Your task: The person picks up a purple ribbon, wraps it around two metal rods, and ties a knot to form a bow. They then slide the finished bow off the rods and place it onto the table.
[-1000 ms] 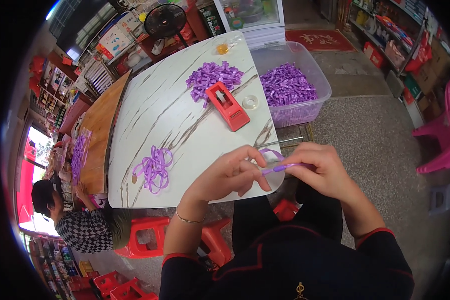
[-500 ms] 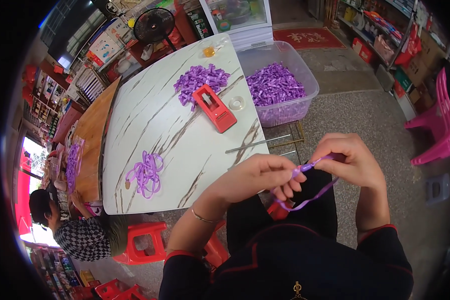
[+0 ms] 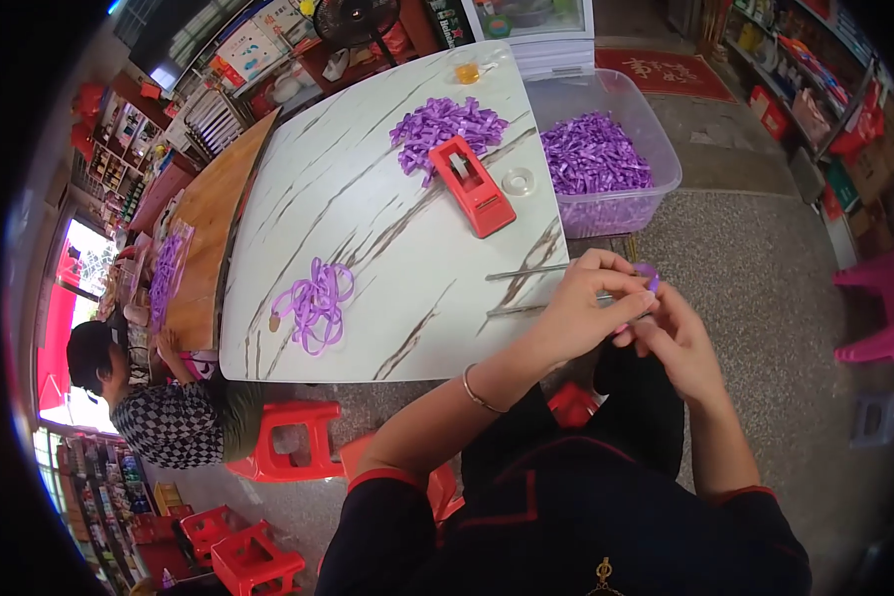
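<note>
Close together beyond the table's right edge, my left hand [image 3: 598, 306] and my right hand [image 3: 680, 348] are both closed on a purple ribbon [image 3: 648, 274]. A short loop of it shows above the fingers; the rest is hidden in them. Two thin metal rods, an upper rod [image 3: 522, 272] and a lower rod [image 3: 515, 312], lie over the table edge, and my left hand covers their right ends. Whether the ribbon touches a rod, I cannot tell. A loose tangle of purple ribbon [image 3: 316, 303] rests on the marbled white table [image 3: 387, 338], left of my hands.
A red tape dispenser [image 3: 489, 213] and a clear tape roll [image 3: 518, 181] sit beside a pile of purple ribbon pieces [image 3: 442, 134]. The clear plastic bin [image 3: 621, 212] holds many more. A co-worker [image 3: 164, 422] sits at the left, near red stools [image 3: 293, 442].
My hands have drawn together beside the rods' ends, and the ribbon that hung between them is now mostly hidden. The whole view has shifted, so the table appears higher and farther right.
</note>
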### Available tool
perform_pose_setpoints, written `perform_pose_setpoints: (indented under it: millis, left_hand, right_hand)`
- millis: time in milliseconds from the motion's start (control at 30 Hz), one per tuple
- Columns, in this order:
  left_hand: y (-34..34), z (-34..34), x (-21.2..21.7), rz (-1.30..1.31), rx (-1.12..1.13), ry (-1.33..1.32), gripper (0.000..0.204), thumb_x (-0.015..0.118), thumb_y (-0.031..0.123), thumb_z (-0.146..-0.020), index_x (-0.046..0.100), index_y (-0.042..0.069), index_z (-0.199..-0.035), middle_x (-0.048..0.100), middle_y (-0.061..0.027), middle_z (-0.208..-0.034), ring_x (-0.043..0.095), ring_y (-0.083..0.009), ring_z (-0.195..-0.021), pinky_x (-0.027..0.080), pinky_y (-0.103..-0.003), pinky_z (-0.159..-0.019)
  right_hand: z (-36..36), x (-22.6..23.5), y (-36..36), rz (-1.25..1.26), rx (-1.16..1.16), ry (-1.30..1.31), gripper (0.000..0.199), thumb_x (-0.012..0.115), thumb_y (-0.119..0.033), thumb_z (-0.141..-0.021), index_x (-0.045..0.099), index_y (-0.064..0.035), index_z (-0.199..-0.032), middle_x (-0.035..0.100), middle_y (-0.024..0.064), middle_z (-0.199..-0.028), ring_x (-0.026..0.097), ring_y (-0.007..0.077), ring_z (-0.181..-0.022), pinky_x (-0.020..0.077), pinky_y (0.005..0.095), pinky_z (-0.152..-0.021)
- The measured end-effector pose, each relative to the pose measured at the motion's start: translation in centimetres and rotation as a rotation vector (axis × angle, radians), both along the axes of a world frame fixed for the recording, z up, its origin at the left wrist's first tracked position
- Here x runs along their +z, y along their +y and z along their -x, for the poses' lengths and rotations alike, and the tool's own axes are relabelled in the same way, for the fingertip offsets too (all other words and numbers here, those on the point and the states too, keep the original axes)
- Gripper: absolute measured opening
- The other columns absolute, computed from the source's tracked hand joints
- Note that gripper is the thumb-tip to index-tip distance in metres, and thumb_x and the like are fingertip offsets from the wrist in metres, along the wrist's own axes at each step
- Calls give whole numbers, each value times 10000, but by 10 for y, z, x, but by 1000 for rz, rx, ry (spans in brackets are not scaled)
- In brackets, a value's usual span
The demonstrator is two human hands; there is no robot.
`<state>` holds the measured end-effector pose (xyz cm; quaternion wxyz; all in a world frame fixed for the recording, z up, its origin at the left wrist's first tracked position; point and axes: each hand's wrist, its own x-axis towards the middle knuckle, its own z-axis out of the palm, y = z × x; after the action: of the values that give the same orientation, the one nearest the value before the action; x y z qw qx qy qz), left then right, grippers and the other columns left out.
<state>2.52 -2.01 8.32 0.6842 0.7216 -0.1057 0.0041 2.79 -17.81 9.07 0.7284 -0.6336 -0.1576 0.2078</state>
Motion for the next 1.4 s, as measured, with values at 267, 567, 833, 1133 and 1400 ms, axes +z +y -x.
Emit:
perform_pose_setpoints:
  millis: [267, 567, 833, 1133, 1400]
  left_hand:
    - [11, -9, 15, 306, -126, 191, 144, 517, 110, -874, 570, -20, -903, 595, -102, -894, 565, -169, -883, 469, -299, -771]
    - [36, -2, 35, 617, -36, 381, 186, 421, 174, -921, 513, 19, -871, 609, -148, -796, 571, -181, -650, 491, -316, -658]
    - [52, 13, 13, 462, -42, 510, 193, 470, 179, -894, 492, 43, -759, 618, -155, -794, 438, -105, -501, 393, -233, -508]
    - [68, 22, -17, 436, -98, 599, 184, 464, 147, -879, 494, 46, -728, 596, -144, -855, 280, -41, -396, 271, -198, -404]
    - [53, 12, -25, 457, -180, 617, 159, 460, 124, -876, 502, 45, -745, 594, -128, -854, 281, -36, -412, 278, -192, -423]
  right_hand:
    - [30, -45, -5, 70, 139, 135, 206, 484, -138, -910, 613, 19, -945, 639, 54, -806, 607, 90, -721, 480, 203, -628]
    - [29, -93, -65, 636, 32, -583, 139, 602, -118, -795, 642, -23, -888, 642, 128, -846, 621, 289, -754, 503, 330, -663]
    - [-14, -112, -113, 965, -153, -907, 135, 605, -138, -777, 627, -49, -877, 637, 128, -911, 624, 282, -799, 520, 351, -692]
    - [-27, -66, -120, 1037, -280, -984, 423, 592, -48, -764, 504, -68, -1177, 623, 143, -871, 617, 284, -754, 509, 345, -643]
    - [-13, -86, -137, 885, -156, -794, 370, 646, -147, -755, 541, -66, -1100, 623, 107, -838, 614, 210, -671, 482, 292, -543]
